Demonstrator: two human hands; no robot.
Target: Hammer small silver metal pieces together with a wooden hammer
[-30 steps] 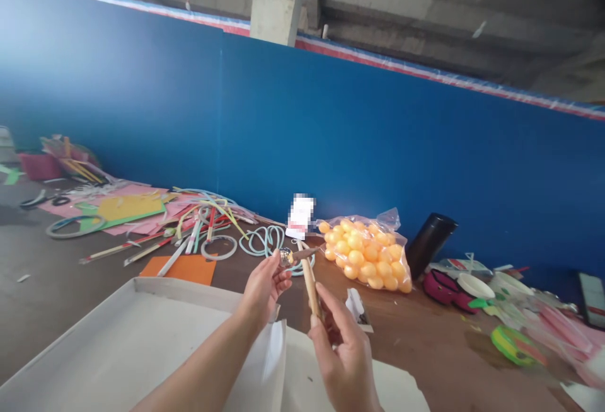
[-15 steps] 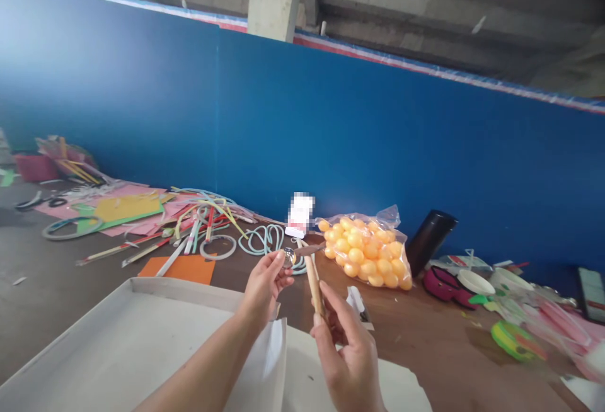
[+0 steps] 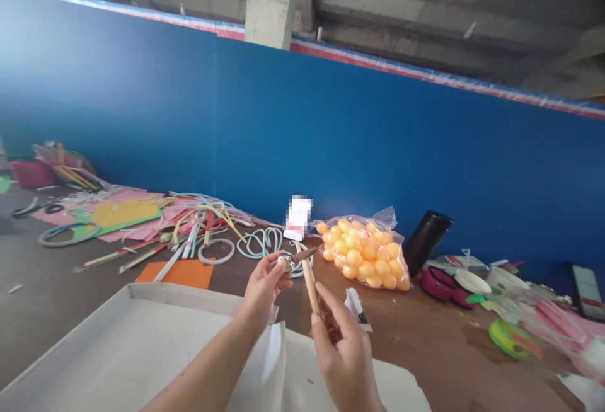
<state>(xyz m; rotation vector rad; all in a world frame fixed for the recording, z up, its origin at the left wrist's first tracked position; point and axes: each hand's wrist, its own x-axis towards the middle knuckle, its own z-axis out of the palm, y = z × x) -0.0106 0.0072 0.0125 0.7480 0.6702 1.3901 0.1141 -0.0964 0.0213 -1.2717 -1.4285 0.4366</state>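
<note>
L hand [image 3: 261,286] pinches a small, shiny silver, rounded metal spoon-like piece [image 3: 287,261] btwn thumb & fingers; its brown tapered stem [image 3: 305,253] points R, twd the bag. R hand [image 3: 347,349] grips a slim, pale wooden stick [image 3: 311,286] btwn thumb & fingers, tilted up & L, top end at the brown stem; can't tell if they touch. Both held above the brown bench [image 3: 439,343], near the far edge of a shallow white cardboard box [image 3: 189,297].

Beyond: clear plastic bag of orange-yellow balls [image 3: 363,254], R of the stick, w/ a black cylinder [image 3: 429,242] just beside it, leaning. L of the spoon-like piece: light-blue coiled cord [image 3: 258,243], & farther L a flat orange sheet [image 3: 193,272]. Tall blue panel [image 3: 283,128] stands behind.
</note>
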